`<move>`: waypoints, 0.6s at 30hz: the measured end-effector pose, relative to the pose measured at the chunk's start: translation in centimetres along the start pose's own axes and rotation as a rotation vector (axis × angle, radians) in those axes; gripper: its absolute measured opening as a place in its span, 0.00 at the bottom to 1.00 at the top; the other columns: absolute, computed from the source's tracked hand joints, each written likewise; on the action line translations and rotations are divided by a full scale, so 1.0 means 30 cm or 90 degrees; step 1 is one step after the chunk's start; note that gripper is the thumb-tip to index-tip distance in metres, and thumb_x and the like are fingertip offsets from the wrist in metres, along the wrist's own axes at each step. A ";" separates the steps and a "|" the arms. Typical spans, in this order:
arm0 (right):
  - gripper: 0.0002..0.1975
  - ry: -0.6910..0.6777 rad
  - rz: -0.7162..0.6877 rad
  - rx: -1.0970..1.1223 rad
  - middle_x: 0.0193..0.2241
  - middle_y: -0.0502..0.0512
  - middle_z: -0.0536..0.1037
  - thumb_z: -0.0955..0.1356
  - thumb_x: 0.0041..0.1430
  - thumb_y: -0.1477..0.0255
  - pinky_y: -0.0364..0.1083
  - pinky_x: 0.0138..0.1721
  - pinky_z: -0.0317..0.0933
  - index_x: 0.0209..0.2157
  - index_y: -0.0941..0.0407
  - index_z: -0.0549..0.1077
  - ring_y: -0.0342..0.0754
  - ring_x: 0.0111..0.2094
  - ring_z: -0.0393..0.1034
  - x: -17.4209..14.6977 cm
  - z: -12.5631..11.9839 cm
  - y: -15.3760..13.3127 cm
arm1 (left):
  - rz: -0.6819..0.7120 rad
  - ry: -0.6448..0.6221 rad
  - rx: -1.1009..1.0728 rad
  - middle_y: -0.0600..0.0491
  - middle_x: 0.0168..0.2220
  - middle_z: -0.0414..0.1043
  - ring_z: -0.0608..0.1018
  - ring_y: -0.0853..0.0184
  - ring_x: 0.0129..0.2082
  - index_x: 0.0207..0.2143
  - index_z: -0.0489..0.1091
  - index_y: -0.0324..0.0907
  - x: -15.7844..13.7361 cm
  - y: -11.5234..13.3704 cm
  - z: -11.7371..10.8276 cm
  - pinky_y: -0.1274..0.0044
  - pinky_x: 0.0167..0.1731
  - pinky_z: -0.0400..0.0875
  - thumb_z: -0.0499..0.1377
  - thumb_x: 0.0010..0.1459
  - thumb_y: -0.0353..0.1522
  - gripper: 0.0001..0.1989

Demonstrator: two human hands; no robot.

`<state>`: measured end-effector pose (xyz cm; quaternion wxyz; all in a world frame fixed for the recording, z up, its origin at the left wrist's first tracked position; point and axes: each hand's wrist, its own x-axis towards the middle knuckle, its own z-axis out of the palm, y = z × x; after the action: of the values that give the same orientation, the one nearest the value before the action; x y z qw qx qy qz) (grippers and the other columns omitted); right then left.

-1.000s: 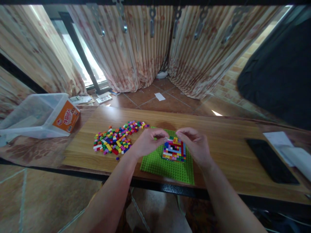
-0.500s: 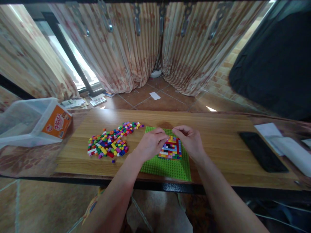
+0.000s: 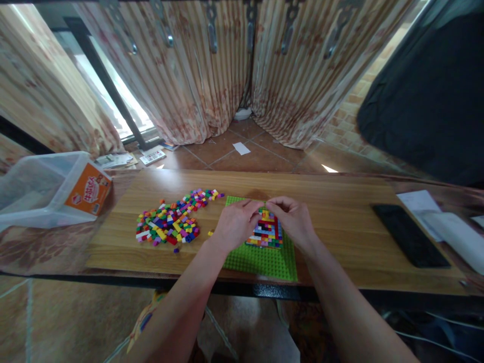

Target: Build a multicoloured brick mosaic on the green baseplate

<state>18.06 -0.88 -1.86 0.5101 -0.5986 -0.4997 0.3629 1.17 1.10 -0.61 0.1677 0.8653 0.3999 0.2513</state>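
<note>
A green studded baseplate lies on the table. On it stands a block of multicoloured toy bricks, with yellow, red, blue and black among its colours. My left hand is over the plate's left side, its fingers closed near the far edge of the brick block. Opposite it, my right hand is closed in a pinch, its fingertips close to those of the left. What the fingertips hold, if anything, is too small and covered to make out. A yellow brick lies just left of my left hand.
A pile of loose toy bricks spreads over the left of the wooden table. Beyond the table's left end stands a clear plastic bin with an orange label. A black phone and white papers lie at the right.
My left hand has moved right, and its fingertips now come close to my right hand's. The yellow brick beside my left hand has come into view.
</note>
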 end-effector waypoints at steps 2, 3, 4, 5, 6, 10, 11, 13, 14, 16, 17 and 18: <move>0.11 0.000 0.000 -0.002 0.22 0.51 0.78 0.71 0.49 0.62 0.43 0.27 0.62 0.25 0.55 0.78 0.44 0.24 0.69 -0.001 -0.001 0.001 | -0.010 0.003 0.000 0.52 0.36 0.77 0.78 0.64 0.39 0.47 0.73 0.44 0.000 0.004 0.001 0.71 0.43 0.72 0.58 0.61 0.29 0.12; 0.11 -0.001 0.000 -0.002 0.22 0.50 0.78 0.71 0.49 0.62 0.43 0.27 0.62 0.25 0.55 0.78 0.44 0.24 0.68 -0.001 -0.001 0.002 | -0.012 0.006 0.000 0.52 0.36 0.77 0.78 0.64 0.38 0.47 0.73 0.44 -0.001 0.006 0.002 0.71 0.43 0.72 0.58 0.61 0.28 0.12; 0.10 -0.003 0.001 -0.001 0.22 0.50 0.78 0.71 0.49 0.62 0.43 0.27 0.62 0.25 0.55 0.78 0.44 0.24 0.68 -0.001 -0.001 0.002 | -0.014 0.009 0.000 0.52 0.36 0.77 0.78 0.64 0.38 0.47 0.73 0.44 -0.002 0.006 0.004 0.71 0.44 0.72 0.58 0.61 0.28 0.13; 0.10 -0.005 0.001 0.001 0.22 0.50 0.78 0.72 0.49 0.62 0.43 0.27 0.62 0.25 0.56 0.78 0.44 0.24 0.68 -0.001 -0.002 0.003 | -0.016 0.012 -0.003 0.52 0.36 0.77 0.78 0.64 0.38 0.47 0.73 0.44 -0.002 0.006 0.005 0.71 0.44 0.72 0.58 0.61 0.28 0.13; 0.10 -0.007 0.002 0.001 0.23 0.50 0.78 0.72 0.49 0.62 0.43 0.27 0.62 0.25 0.56 0.78 0.44 0.24 0.68 0.000 -0.003 0.003 | -0.016 0.015 -0.007 0.52 0.36 0.78 0.78 0.64 0.38 0.48 0.73 0.44 -0.004 0.005 0.007 0.71 0.44 0.72 0.58 0.60 0.28 0.13; 0.11 -0.005 0.000 0.008 0.24 0.51 0.79 0.72 0.49 0.63 0.43 0.28 0.63 0.27 0.56 0.78 0.44 0.26 0.69 0.001 -0.007 0.005 | -0.010 0.035 -0.058 0.52 0.36 0.78 0.79 0.64 0.38 0.47 0.73 0.43 -0.010 -0.008 0.014 0.72 0.44 0.72 0.58 0.60 0.27 0.13; 0.11 -0.004 0.000 0.008 0.24 0.51 0.79 0.72 0.49 0.62 0.43 0.29 0.64 0.27 0.56 0.78 0.45 0.26 0.70 0.001 -0.008 0.005 | -0.011 0.041 -0.073 0.52 0.35 0.79 0.79 0.64 0.39 0.47 0.73 0.43 -0.012 -0.011 0.014 0.72 0.44 0.72 0.58 0.59 0.27 0.13; 0.11 -0.002 -0.001 0.008 0.24 0.52 0.79 0.71 0.50 0.62 0.44 0.29 0.64 0.27 0.57 0.78 0.45 0.27 0.70 0.001 -0.008 0.007 | -0.020 0.054 -0.094 0.53 0.35 0.79 0.79 0.65 0.39 0.46 0.73 0.43 -0.015 -0.015 0.013 0.72 0.44 0.72 0.58 0.59 0.27 0.12; 0.11 0.000 0.000 0.008 0.25 0.52 0.79 0.71 0.50 0.62 0.44 0.29 0.64 0.27 0.57 0.78 0.45 0.27 0.71 0.000 -0.008 0.007 | -0.027 0.060 -0.101 0.52 0.35 0.79 0.79 0.65 0.39 0.45 0.73 0.43 -0.016 -0.016 0.011 0.72 0.44 0.72 0.58 0.59 0.27 0.12; 0.11 0.010 0.004 0.009 0.25 0.52 0.80 0.71 0.49 0.62 0.44 0.30 0.64 0.27 0.57 0.78 0.46 0.27 0.71 0.000 -0.007 0.008 | -0.039 0.074 -0.112 0.52 0.35 0.79 0.79 0.65 0.38 0.44 0.73 0.42 -0.016 -0.016 0.006 0.72 0.43 0.72 0.58 0.59 0.27 0.11; 0.11 0.017 0.005 0.010 0.25 0.53 0.80 0.72 0.49 0.62 0.44 0.30 0.65 0.27 0.57 0.78 0.46 0.28 0.71 0.000 -0.007 0.007 | -0.046 0.084 -0.118 0.52 0.35 0.79 0.79 0.65 0.39 0.44 0.74 0.42 -0.014 -0.015 0.003 0.72 0.43 0.72 0.58 0.59 0.28 0.10; 0.11 0.025 0.004 0.011 0.26 0.53 0.80 0.72 0.49 0.62 0.44 0.31 0.65 0.27 0.56 0.78 0.46 0.28 0.72 0.000 -0.006 0.006 | -0.053 0.096 -0.125 0.52 0.35 0.79 0.79 0.64 0.39 0.43 0.74 0.42 -0.012 -0.014 0.001 0.71 0.44 0.72 0.58 0.59 0.28 0.10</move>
<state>18.28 -0.91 -2.01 0.5238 -0.6026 -0.4845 0.3575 0.73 1.08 -0.94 0.2309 0.8061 0.4205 0.3465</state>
